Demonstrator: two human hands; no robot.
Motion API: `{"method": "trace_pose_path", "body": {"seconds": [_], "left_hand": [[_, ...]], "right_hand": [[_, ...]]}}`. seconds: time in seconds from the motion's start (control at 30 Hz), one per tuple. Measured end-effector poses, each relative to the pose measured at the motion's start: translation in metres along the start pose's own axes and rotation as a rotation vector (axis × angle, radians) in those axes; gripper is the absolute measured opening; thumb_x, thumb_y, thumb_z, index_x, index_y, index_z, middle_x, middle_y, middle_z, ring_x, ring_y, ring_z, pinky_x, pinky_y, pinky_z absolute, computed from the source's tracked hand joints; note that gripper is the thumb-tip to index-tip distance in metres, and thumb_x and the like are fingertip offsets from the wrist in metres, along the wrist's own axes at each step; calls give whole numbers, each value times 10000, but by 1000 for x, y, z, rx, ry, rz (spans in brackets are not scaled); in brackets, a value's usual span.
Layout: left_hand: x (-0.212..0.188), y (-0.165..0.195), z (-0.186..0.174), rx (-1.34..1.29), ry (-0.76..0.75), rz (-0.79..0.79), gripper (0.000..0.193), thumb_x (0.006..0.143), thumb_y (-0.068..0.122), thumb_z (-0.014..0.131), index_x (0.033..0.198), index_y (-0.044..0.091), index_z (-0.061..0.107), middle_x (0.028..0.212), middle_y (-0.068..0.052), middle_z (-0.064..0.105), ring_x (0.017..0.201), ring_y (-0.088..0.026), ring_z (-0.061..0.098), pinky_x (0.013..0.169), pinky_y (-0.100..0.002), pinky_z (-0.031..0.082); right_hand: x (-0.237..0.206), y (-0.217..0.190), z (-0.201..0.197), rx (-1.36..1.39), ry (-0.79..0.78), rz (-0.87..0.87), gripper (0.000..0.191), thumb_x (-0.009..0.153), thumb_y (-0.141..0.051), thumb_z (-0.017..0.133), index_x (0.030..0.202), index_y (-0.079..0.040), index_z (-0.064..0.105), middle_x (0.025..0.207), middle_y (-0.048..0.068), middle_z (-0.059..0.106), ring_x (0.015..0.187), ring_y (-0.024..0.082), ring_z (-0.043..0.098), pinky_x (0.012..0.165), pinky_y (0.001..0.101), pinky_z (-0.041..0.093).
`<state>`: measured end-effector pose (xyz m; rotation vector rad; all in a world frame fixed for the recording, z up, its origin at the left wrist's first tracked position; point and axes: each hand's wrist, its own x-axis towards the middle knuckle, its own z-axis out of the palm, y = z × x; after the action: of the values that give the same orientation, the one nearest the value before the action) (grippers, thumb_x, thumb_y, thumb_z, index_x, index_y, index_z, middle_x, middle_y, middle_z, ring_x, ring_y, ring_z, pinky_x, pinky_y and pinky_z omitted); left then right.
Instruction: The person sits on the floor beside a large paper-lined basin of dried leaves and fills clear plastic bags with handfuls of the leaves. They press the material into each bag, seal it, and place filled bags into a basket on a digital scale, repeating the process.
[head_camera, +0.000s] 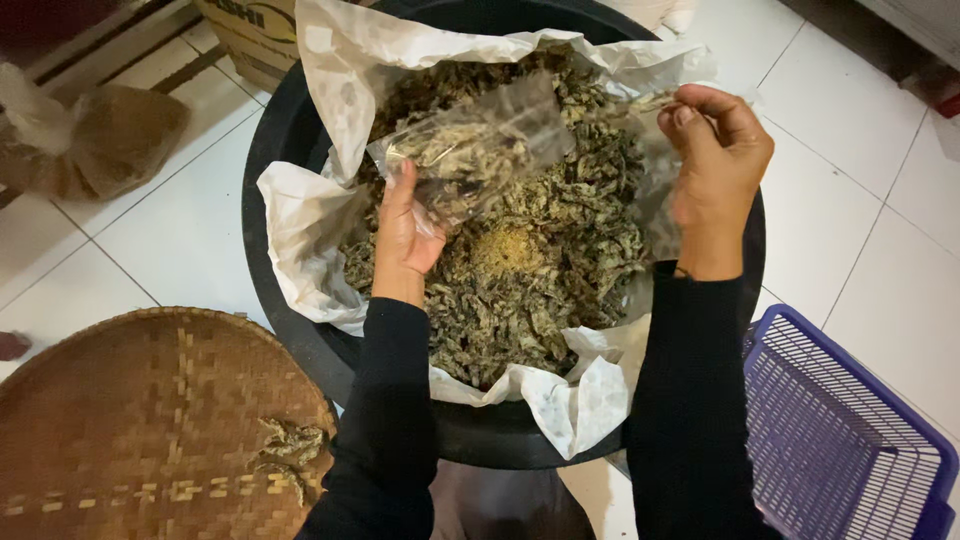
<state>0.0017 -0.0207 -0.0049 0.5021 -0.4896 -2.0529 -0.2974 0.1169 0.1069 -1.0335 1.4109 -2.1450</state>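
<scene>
A large black tub (275, 150) lined with white paper (300, 230) holds a heap of dried greenish-brown leaves (540, 270). Above the heap I hold a small clear plastic bag (480, 145) with some of the dried leaves inside. My left hand (405, 235) grips the bag from below at its left side. My right hand (715, 165) pinches the bag's right edge between thumb and fingers. Both arms wear black sleeves.
A round woven bamboo tray (150, 420) with a few dried scraps lies at the lower left. A purple plastic basket (840, 440) stands at the lower right. A tied plastic bag of brown material (110, 140) and a cardboard box (250, 35) sit at the upper left on the white tiled floor.
</scene>
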Motion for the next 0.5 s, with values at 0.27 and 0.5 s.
{"method": "trace_pose_path", "body": {"seconds": [0.27, 0.5], "left_hand": [[0, -12, -5, -37, -51, 32, 622, 959, 342, 784, 1452, 181, 441, 1457, -76, 550, 1084, -204, 668, 895, -413, 626], [3, -10, -5, -37, 38, -17, 641, 900, 368, 742, 1453, 181, 477, 1412, -61, 575, 1098, -169, 728, 781, -346, 671]], "right_hand": [[-13, 4, 25, -3, -30, 51, 166, 984, 98, 680, 1141, 71, 722, 1047, 134, 753, 924, 184, 744, 856, 280, 635], [-12, -14, 23, 45, 63, 88, 153, 977, 83, 681, 1124, 60, 717, 1071, 159, 746, 960, 216, 772, 856, 292, 663]]}}
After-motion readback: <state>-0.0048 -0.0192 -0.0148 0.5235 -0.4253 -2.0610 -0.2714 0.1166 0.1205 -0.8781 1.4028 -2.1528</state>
